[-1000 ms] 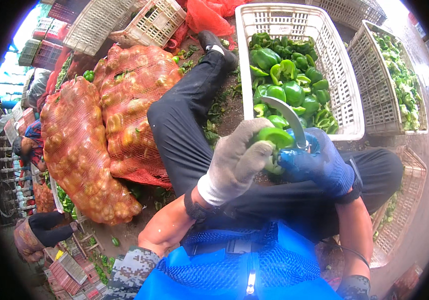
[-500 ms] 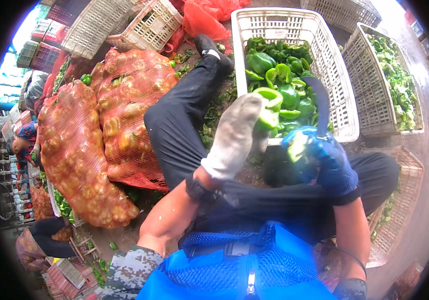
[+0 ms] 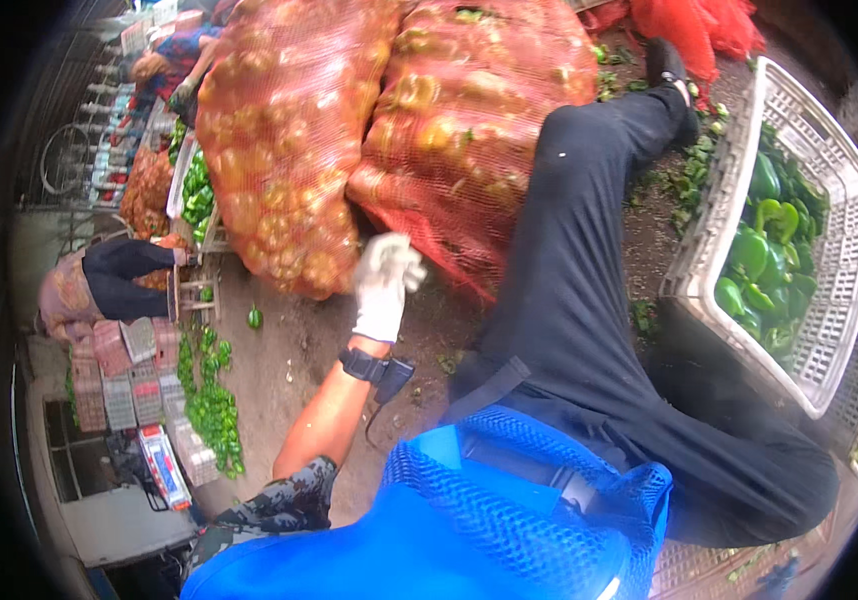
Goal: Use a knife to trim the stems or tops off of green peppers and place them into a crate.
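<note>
My left hand [image 3: 385, 288], in a white glove, reaches forward to the lower ends of two red mesh sacks. Its fingers are loosely bent and apart, and no thing shows in them. It is nearest to the gap between the left sack [image 3: 289, 150] and the right sack [image 3: 484, 130], both full of yellowish-green, round vegetables. At the lower right edge a blurred blue patch [image 3: 777, 577] looks like my right glove; its fingers cannot be made out. Green bell peppers [image 3: 749, 255], some cut open, lie in a white plastic crate [image 3: 694, 245] to the right.
My bent leg [image 3: 579, 250] lies between the sacks and the crate. Loose green peppers [image 3: 211, 400] and stacked crates [image 3: 129, 365] are at the left. Another person [image 3: 154, 65] is at the far left. More crates stand at the right edge.
My view has swung left. The left hand has let go of the green pepper piece and moved to the sacks. My right hand, with knife and pepper, has left the middle.
</note>
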`<state>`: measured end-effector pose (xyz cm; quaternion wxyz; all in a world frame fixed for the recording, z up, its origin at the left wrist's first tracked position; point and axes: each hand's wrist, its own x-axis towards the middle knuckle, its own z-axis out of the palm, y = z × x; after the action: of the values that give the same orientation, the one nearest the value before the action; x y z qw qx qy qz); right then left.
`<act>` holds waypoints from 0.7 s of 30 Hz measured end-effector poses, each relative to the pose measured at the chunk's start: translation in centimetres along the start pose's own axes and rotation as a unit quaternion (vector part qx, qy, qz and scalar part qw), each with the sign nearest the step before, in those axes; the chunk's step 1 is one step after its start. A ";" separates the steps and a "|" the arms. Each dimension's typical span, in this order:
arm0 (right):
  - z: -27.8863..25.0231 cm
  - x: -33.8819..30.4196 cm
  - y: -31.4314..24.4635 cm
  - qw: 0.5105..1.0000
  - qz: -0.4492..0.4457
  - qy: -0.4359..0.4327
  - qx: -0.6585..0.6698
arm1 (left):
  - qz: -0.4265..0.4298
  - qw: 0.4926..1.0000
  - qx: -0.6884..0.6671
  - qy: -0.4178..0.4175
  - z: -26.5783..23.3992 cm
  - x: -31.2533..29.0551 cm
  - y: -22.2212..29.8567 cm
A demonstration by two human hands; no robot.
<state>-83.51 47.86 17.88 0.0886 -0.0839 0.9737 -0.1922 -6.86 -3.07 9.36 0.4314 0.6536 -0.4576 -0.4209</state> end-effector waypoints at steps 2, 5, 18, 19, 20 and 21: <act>1.9 -1.5 1.3 0.997 0.061 -0.039 -0.039 | -0.121 0.989 0.074 0.052 -5.8 -2.1 -10.1; 4.5 -2.8 1.1 0.993 0.084 -0.068 -0.048 | -0.089 0.925 0.359 0.091 -10.5 -4.6 -19.1; 0.6 4.6 -2.9 0.993 -0.093 0.006 0.074 | -0.041 0.900 0.433 -0.006 -8.6 7.1 -24.1; -0.3 6.1 -2.7 0.968 -0.246 0.032 -0.034 | 0.000 0.900 0.436 0.015 -8.9 6.6 -25.3; -0.3 7.1 -1.9 0.912 -0.381 0.056 -0.141 | -0.002 0.901 0.434 0.013 -8.3 6.4 -25.5; -0.9 7.3 -1.8 0.912 -0.378 0.061 -0.148 | -0.055 0.915 0.400 -0.010 -6.6 6.1 -24.4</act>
<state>-90.53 45.17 18.40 -0.0636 -0.4457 0.8902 -0.0697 6.50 -2.66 -12.97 0.1052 0.7918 -0.5551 -0.2322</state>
